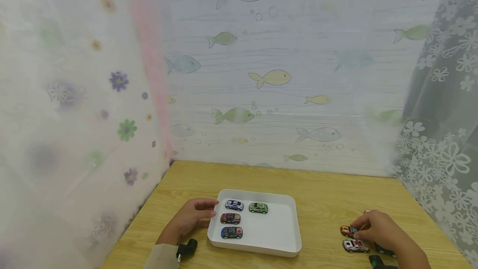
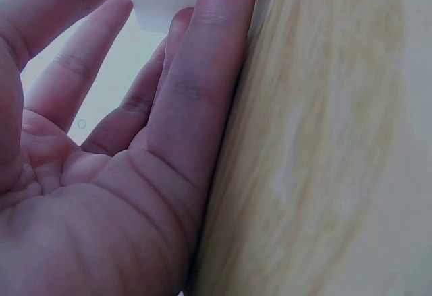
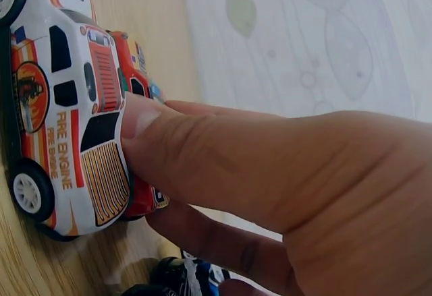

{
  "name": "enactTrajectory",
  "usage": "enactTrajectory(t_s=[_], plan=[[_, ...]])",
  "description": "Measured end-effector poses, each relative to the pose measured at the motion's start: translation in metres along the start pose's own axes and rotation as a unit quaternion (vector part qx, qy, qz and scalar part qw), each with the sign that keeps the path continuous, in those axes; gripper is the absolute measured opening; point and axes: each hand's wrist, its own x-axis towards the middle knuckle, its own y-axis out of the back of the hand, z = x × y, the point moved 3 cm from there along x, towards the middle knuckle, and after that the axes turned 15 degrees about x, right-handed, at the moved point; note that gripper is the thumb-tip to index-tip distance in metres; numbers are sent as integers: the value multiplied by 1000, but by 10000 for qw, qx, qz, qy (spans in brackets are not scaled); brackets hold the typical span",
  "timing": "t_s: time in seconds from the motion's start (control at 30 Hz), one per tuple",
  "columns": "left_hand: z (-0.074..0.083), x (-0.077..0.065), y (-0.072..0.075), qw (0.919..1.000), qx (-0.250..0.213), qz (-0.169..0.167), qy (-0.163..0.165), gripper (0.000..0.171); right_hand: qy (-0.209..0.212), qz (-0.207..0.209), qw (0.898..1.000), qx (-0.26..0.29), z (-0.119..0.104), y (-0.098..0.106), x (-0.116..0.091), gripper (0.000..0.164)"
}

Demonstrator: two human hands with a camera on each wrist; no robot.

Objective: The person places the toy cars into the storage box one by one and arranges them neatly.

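A white tray [image 1: 267, 231] holds several toy cars: a white-and-purple car [image 1: 234, 205], a green car [image 1: 258, 208], a dark red car [image 1: 230, 218] and a blue car [image 1: 232, 232]. My left hand [image 1: 192, 219] rests at the tray's left wall, fingers loosely extended, fingertips right at the rim. Well right of the tray, my right hand [image 1: 379, 229] pinches a red-orange toy car [image 3: 140, 198] between thumb and fingers, partly covering it. Just in front of that one stands a white fire-engine car [image 3: 67, 121], marked with red and orange.
A dark toy car [image 1: 385, 250] sits partly hidden under the right hand. Behind that hand, a small light-coloured bit [image 1: 367, 211] peeks out. The wooden table [image 1: 321, 194] meets a fish-print curtain [image 1: 276, 107] at the back and a flowered curtain [image 1: 123, 136] on the left.
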Motion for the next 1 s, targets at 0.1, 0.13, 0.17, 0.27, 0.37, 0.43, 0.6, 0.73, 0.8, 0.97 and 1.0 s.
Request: enactTrajectory(t_s=[0.1, 0.13, 0.17, 0.27, 0.37, 0.43, 0.6, 0.73, 0.8, 0.97, 1.0], plan=[[0, 0, 0, 10000, -9, 0, 4, 46, -37, 3, 10000, 15, -2, -1, 0, 28], [0, -1, 0, 10000, -20, -3, 14, 46, -52, 10, 10000, 23, -3, -2, 0, 27], [0, -1, 0, 10000, -18, 1, 26, 46, -77, 21, 10000, 3, -4, -3, 0, 27], [0, -1, 0, 10000, -14, 6, 29, 47, -172, 85, 9998, -54, -8, -4, 1, 25], [0, -1, 0, 10000, -25, -6, 28, 48, -252, 155, 9995, -138, -10, -6, 3, 24], [1, -1, 0, 10000, -28, -10, 10, 50, -256, 186, 9994, -156, -11, -8, 5, 24], [2, -1, 0, 10000, 29, 5, -18, 51, -104, 175, 9995, -237, -15, -13, 8, 23], [2, -1, 0, 10000, 24, -22, -29, 50, -344, 263, 9987, -262, -19, -18, 10, 23], [2, -1, 0, 10000, 18, -29, -36, 50, -476, 327, 9980, -265, -21, -20, 10, 24], [1, -1, 0, 10000, -22, -29, -63, 51, -306, 279, 9987, -311, -29, -22, 11, 21], [1, -1, 0, 9999, -56, -42, -72, 51, -243, 257, 9987, -354, -31, -22, 12, 20]])
